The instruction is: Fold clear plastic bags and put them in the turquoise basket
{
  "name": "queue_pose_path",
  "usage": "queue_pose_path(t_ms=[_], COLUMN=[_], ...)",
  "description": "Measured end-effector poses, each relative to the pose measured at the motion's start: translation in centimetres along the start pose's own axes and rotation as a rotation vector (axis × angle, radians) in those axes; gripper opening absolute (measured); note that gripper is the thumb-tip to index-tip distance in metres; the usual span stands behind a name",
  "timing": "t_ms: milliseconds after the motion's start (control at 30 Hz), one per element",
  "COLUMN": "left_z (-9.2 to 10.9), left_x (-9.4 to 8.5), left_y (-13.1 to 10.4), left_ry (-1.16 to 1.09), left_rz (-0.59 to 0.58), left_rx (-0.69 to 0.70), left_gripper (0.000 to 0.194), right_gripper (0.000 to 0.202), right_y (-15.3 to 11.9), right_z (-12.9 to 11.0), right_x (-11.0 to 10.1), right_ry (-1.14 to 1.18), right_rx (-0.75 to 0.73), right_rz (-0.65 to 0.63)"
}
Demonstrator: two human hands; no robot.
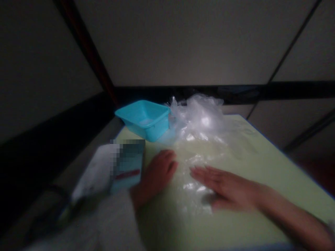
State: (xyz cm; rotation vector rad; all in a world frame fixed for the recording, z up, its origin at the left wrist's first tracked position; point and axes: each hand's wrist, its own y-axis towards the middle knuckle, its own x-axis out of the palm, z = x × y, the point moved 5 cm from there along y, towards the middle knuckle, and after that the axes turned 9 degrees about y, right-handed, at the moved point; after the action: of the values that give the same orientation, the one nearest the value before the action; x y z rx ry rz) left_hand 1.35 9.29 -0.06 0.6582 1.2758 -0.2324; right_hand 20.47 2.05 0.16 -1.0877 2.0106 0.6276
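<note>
Right hand [226,186] extending flat, grip open, over clear plastic film [190,200]; left hand [160,170] sitting half-curled nearby, can't tell its grip; turquoise tub [157,129] standing beyond.

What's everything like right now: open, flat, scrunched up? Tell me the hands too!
Blue tub: upright, open-topped.
Plastic heap: crumpled, puffed up.
Clear plastic by the hands: spread fairly flat.
Left hand: fingers curled.
Right hand: open, fingers stretched out.
Light-blue item with a red stripe: partly pixelated, can't tell if open or shut.
</note>
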Motion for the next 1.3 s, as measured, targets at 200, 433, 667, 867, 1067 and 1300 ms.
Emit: queue_pose_path(t_ms=[200, 433, 667, 867, 1067, 1300], left_z=[-0.2, 0.0, -0.1, 0.6, 1.7, 2.4], left_x=[0.9, 0.7, 0.0, -1.4, -1.6, -0.5], left_y=[0.3, 0.6, 0.2, -0.8, -2.4, -2.9], left_ry=[0.099, 0.12, 0.063, -0.023, -0.115, -0.139], left_rz=[-0.033, -0.061, 0.093, 0.357, 0.404, 0.159], left_rx=[-0.029, -0.027, 0.003, 0.154, 0.115, 0.196], left_gripper=[0.035, 0.024, 0.025, 0.017, 0.019, 0.039], right_gripper=[0.069, 0.06, 0.052, 0.039, 0.039, 0.055], right_y=[0.2, 0.2, 0.1, 0.0, -0.1, 0.5], right_z=[0.0, 0.5, 0.7, 1.4, 1.9, 1.8], right_x=[-0.3, -1.0, -1.9, -2.5, -3.1, -2.7], right_ry=[-0.04, -0.057, -0.094, -0.165, -0.192, -0.174], right_rx=[-0.008, -0.008, -0.01, 0.042, 0.115, 0.064], right_rz=[0.037, 0.092, 0.162, 0.269, 0.379, 0.323])
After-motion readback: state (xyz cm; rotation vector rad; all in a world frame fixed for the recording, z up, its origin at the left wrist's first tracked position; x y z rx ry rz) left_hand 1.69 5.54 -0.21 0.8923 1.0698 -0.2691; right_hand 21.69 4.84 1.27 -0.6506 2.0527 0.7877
